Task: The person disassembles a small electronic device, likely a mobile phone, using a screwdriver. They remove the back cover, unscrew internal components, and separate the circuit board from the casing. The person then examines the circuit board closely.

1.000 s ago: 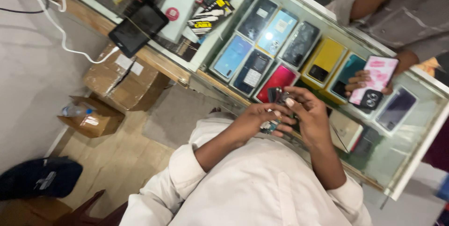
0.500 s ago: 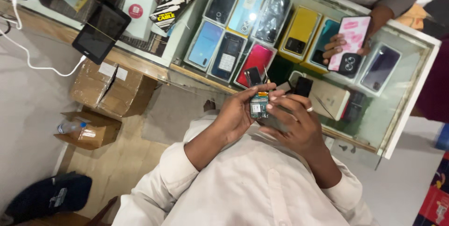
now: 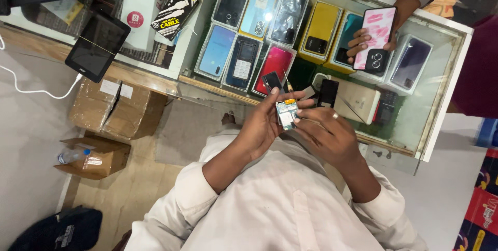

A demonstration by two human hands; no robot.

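A small phone circuit board, green with metal shields, is pinched between both my hands over the near edge of the glass counter. My left hand grips its left side with thumb and fingers. Fingers of my right hand, which wears a ring, press on its right side. Loose dark phone parts and a thin tool lie on the glass just beyond my fingers.
Under the glass lie several phones in boxes. Across the counter another person's hand holds a pink-cased phone. A tablet with a white cable sits at the left. Cardboard boxes and a bottle are on the floor.
The view has shifted, bringing the counter closer. My hands stay together at the counter edge, and the circuit board between them now shows plainly. The other person's phone hand barely moved.
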